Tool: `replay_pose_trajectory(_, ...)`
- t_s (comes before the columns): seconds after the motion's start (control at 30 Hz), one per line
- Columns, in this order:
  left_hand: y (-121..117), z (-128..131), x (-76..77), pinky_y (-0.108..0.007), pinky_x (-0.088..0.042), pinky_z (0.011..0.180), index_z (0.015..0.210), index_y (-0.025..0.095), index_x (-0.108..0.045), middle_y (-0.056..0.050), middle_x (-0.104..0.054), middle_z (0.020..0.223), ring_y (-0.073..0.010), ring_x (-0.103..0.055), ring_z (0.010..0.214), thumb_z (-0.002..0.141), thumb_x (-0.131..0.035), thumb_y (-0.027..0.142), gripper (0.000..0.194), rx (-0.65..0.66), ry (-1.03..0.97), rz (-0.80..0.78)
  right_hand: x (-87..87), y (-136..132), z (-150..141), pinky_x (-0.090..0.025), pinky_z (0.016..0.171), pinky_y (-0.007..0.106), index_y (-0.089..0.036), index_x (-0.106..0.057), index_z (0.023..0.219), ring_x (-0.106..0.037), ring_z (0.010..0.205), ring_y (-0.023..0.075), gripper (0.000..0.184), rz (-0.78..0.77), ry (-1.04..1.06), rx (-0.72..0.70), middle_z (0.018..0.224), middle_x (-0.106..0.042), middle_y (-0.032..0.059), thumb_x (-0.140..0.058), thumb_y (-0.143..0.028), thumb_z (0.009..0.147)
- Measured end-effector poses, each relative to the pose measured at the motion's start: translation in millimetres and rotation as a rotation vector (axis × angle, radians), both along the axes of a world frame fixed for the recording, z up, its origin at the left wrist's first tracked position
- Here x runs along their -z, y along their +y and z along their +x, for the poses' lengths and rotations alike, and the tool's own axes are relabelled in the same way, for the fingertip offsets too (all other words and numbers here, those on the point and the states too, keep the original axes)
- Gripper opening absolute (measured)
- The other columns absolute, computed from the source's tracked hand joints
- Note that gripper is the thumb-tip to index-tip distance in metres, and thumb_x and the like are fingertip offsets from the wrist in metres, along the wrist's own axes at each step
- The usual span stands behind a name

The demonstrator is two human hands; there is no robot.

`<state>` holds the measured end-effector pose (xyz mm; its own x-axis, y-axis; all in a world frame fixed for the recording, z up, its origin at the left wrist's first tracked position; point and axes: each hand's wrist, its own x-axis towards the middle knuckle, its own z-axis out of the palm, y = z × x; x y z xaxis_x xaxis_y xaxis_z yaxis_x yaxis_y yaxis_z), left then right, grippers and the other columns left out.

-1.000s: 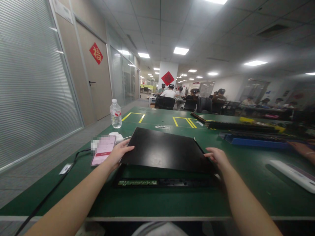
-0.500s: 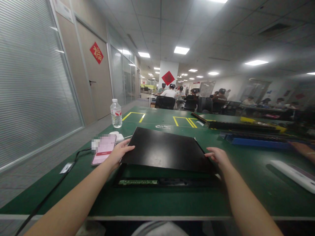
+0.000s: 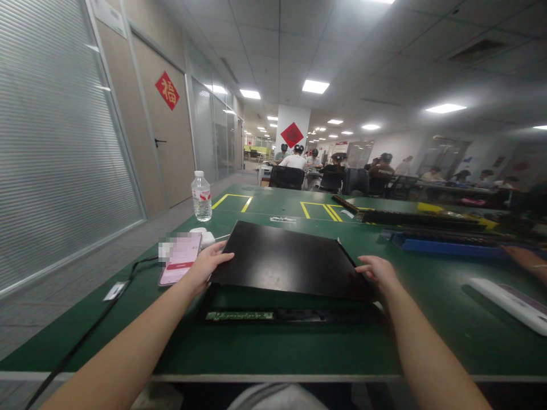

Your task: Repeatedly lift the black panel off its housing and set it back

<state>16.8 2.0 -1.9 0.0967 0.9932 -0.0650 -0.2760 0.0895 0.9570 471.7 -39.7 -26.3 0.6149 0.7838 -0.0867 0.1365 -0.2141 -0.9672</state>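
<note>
A flat black screen panel is tilted over the table in front of me. My left hand grips its left edge, thumb on top and the other fingers hidden underneath. At the right edge, my right hand has its fingertips closed on the panel near the corner. Below it lies a black frame, largely covered by the panel. A narrow green circuit board shows in the near strip of that frame.
On the left are a pink-screened phone, a white case, a water bottle and a black cable. To the right lie a white device, a blue strip and another person's hand. Several people sit farther back.
</note>
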Motion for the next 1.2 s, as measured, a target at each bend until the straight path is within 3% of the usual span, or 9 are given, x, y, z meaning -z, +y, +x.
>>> replay_pose_trajectory(0.77,0.7,-0.4,2.6,-0.027,-0.060,0.062,0.108,0.012,-0.066,-0.009,-0.079,0.083,-0.0212,-0.075,0.067,0.062,-0.078,0.006,0.048,0.003,0.016,0.002,-2.4,-1.8,-3.7,-0.028,0.038,0.021,-0.013,-0.066,0.087,-0.037,0.039,0.0096,0.019,-0.007,-0.054,0.023,0.059,-0.070,0.0120,-0.062,-0.024,0.073)
replay_pose_trajectory(1.2,2.0,-1.1,5.4,-0.028,-0.060,0.064,0.110,0.012,-0.065,-0.009,-0.079,0.085,-0.0211,-0.075,0.068,0.064,-0.077,0.007,0.049,0.009,0.005,0.024,2.5,0.9,0.5,-0.025,0.037,0.021,-0.012,-0.066,0.093,-0.036,0.037,0.0091,0.027,0.021,-0.016,0.011,0.058,-0.070,0.0122,-0.060,-0.027,0.072)
